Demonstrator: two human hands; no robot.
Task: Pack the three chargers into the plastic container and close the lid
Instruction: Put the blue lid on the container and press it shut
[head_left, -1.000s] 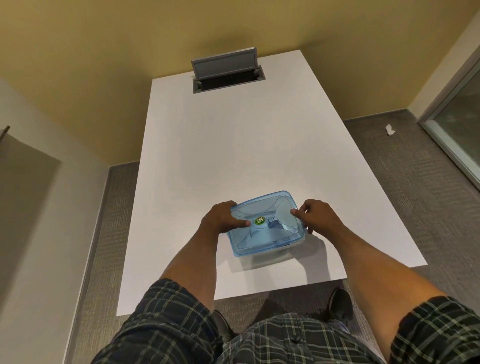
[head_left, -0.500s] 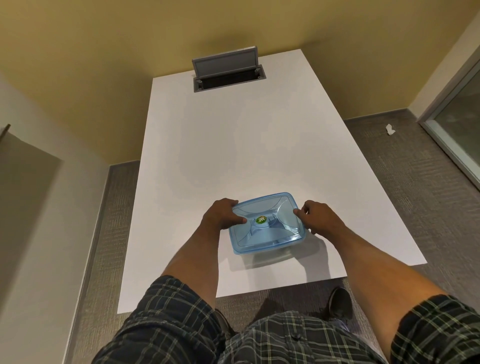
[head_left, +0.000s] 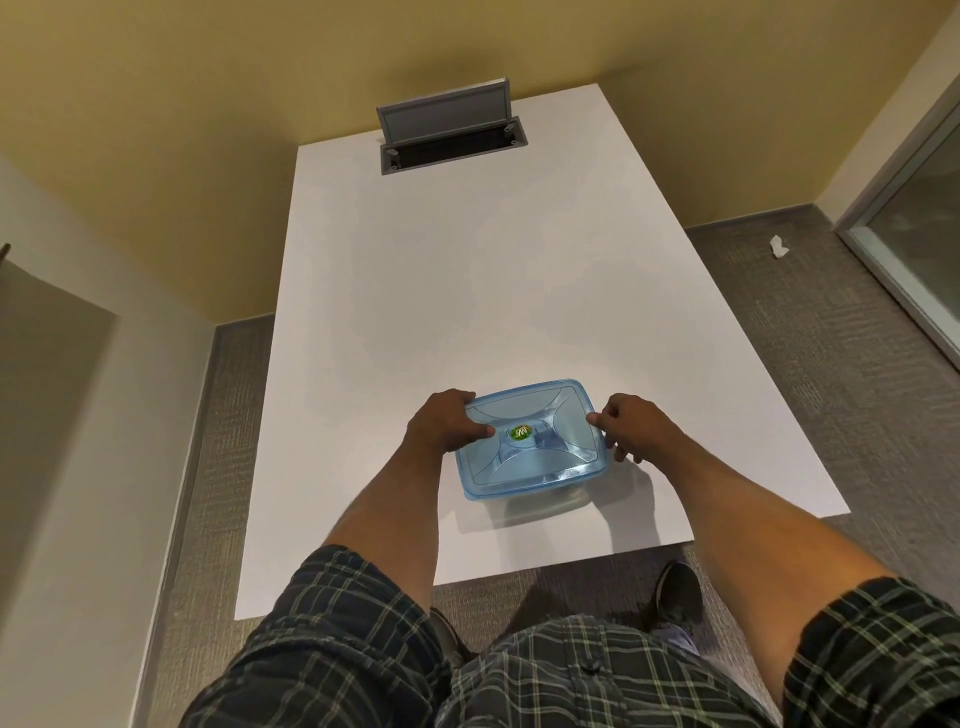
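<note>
Both hands, left (head_left: 441, 426) and right (head_left: 631, 428), pinch the lid (head_left: 530, 441) edges on the container (head_left: 550, 491), so next just press it shut.

Container (head_left: 530, 499) on table (head_left: 467, 291) near its front edge, lid (head_left: 532, 439) on top, left hand (head_left: 441, 423) and right hand (head_left: 631, 428) at its sides, cable hatch (head_left: 452, 143) at far end.

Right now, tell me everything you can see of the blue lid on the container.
The blue lid is translucent plastic, rectangular with rounded corners and a raised rim. Curved ridges run to a centre bearing a round green sticker. It lies flat on the container near the table's front edge. The left hand presses its left edge, thumb on top; the right hand holds the right edge. The contents are not discernible.
</note>
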